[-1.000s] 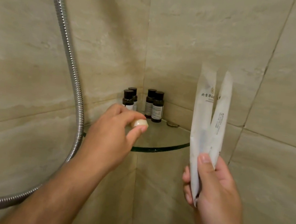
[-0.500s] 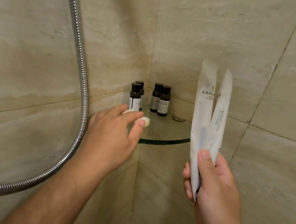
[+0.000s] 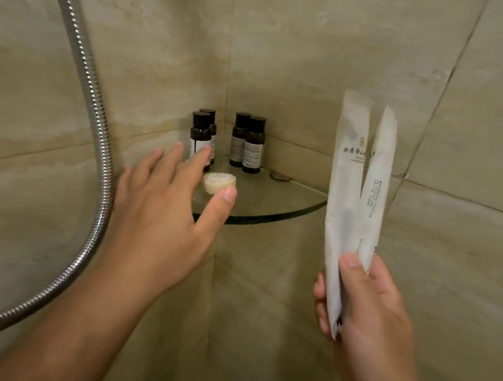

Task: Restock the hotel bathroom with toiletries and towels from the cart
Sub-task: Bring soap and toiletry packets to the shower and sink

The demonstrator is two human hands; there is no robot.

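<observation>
The soap (image 3: pixel 219 183) lies on the glass shelf (image 3: pixel 273 208) before four bottles (image 3: pixel 253 145), my left hand (image 3: pixel 162 209) beside it with fingers spread and empty, while my right hand (image 3: pixel 363 305) pinches two packets (image 3: pixel 347 185) not yet placed, and the towels, I judge, are yet to come.

In a shower corner lined with beige tiles (image 3: pixel 331 39), our left grip (image 3: pixel 161 219) hovers with fingers spread at the glass shelf (image 3: pixel 274 200). Its thumb is just beside a small round soap (image 3: pixel 218 183) lying on the glass; we cannot tell whether they touch. Four dark bottles (image 3: pixel 253 145) with black caps stand upright in two pairs at the back. Our right grip (image 3: pixel 363 305) pinches two long white packets (image 3: pixel 344 204), upright and fanned into a V. A metal hose (image 3: pixel 97 121) curves down at left.
</observation>
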